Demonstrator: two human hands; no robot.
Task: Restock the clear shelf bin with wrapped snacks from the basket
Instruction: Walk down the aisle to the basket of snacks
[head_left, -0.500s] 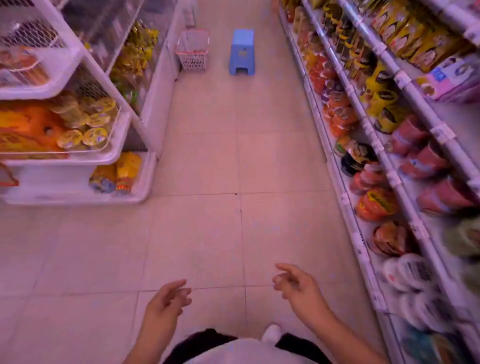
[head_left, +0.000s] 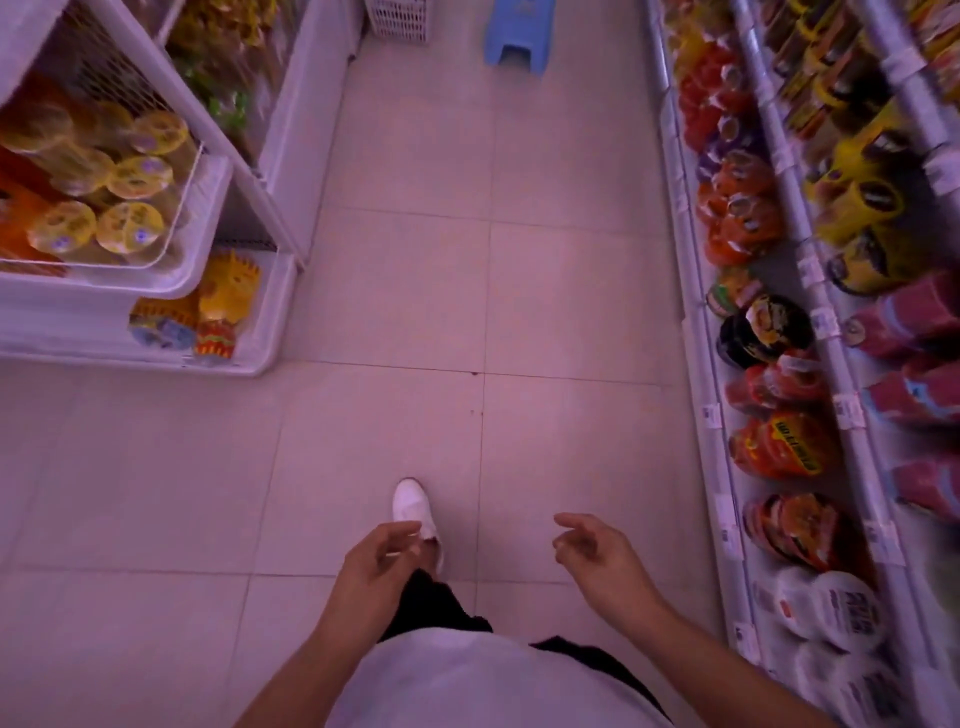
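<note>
No legible text anywhere. Yellow band with dark lettering on red-orange noodle cup (head_left: 779, 447), lower right shelf: blurred, unreadable. Dark print on white round-lidded bowls (head_left: 844, 608) below: too smeared to read. White price tags (head_left: 848, 410) along shelf rails: printed marks only, indistinct.

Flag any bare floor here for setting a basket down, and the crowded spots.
Bare tile runs down the aisle middle, between the white rack left and the noodle-cup shelves right. Far end is crowded: basket beside blue stool. Shelves are packed.
</note>
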